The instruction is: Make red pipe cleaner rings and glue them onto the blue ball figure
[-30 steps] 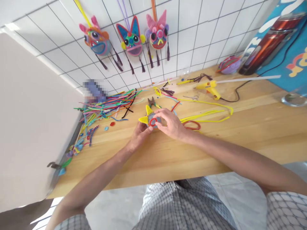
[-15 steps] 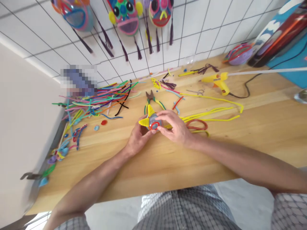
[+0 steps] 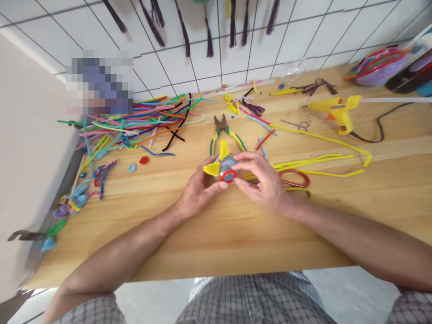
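Note:
Both hands are around a small rounded grey craft piece (image 3: 225, 167) with two yellow wound pipe-cleaner cones and a red ring on its near side. My left hand (image 3: 195, 191) holds it from the left, the thumb along its lower edge. From the right, the curved thumb and fingers of my right hand (image 3: 266, 184) touch it. Just behind lie pliers (image 3: 220, 123) with yellow-green handles, jaws pointing away. Yellow pipe cleaners (image 3: 320, 159) and a red loop (image 3: 308, 181), like a scissors handle, lie right of my right hand, partly covered by it.
A pile of coloured pipe cleaners (image 3: 151, 119) lies back left, with red (image 3: 144, 160) and blue (image 3: 132, 167) discs nearby. A yellow glue gun (image 3: 337, 111) with a black cord lies at the right. Small scissors (image 3: 300, 126) lie near it. Dark tassels (image 3: 209, 42) hang against the tiled wall.
The view has tilted down and shifted, so the hanging masks are out of sight apart from their tassels. Both hands keep hold of the craft piece in nearly the same pose.

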Available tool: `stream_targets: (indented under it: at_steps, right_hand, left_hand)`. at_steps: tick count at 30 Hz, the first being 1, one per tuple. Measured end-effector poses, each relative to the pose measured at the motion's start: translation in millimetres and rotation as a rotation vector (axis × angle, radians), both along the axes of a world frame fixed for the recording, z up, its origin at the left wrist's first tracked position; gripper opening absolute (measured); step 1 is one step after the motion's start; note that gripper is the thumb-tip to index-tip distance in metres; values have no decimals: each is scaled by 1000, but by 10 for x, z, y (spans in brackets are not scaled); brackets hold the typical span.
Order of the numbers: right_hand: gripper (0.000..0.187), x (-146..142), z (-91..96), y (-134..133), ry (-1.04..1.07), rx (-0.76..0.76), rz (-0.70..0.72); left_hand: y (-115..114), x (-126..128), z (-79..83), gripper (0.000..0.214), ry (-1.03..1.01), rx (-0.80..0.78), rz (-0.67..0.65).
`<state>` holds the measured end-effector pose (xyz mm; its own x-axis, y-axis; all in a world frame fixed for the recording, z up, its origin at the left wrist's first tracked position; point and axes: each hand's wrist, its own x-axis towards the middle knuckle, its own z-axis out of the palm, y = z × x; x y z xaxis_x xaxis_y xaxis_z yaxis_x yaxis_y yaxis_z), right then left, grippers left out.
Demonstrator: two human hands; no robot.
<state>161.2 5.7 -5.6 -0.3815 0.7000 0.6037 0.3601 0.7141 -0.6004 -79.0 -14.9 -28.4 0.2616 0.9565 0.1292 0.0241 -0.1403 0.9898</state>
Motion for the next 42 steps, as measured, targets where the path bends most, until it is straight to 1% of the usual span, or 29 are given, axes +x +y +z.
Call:
stream_targets:
  at_steps: [3, 8, 11, 15, 18, 21, 23, 24, 27, 30, 33, 36, 38, 42]
  right_hand:
    - [25, 4, -6, 1, -2, -6, 10]
    - [24, -8, -26, 14, 1, 33, 10]
    - [24, -17, -25, 10, -3, 53, 11]
    - [31, -2, -6, 3, -12, 97, 6]
    - [35, 16, 28, -10, -95, 146, 6]
    - [31, 2, 53, -39, -220, 206, 77]
    - [31, -23, 48, -55, -255, 235, 96]
    - [32, -32, 39, -57, -247, 240, 76]
    - [34, -30, 7, -36, -189, 214, -5]
    - [35, 13, -14, -3, -173, 156, 14]
    - [46, 62, -14, 9, -166, 113, 37]
    - [54, 93, -10, 9, -143, 82, 27]
    - [55, 100, -17, 16, -139, 75, 9]
    - [54, 86, -50, 44, -125, 89, -26]
  left_hand:
    - [9, 10, 15, 73, -21, -46, 31]
    - [29, 8, 18, 82, -29, -34, 1]
    - [42, 3, -18, 88, -42, -35, -6]
    - [56, -3, -90, 83, -38, -58, 13]
    - [63, -1, -108, 82, -23, 2, 14]
    - [69, 15, -92, 78, -37, 34, -17]
    - [73, 28, -83, 77, -36, 43, -26]
    - [74, 33, -82, 77, -33, 51, -26]
    - [78, 42, -91, 79, -26, 74, -16]
    - [75, 44, -104, 77, -5, 74, -12]
    - [65, 49, -116, 74, -15, 61, -9]
    - [53, 61, -125, 70, -50, 53, 30]
    - [48, 71, -117, 68, -75, 45, 40]
    - [42, 86, -42, 60, -129, 30, 1]
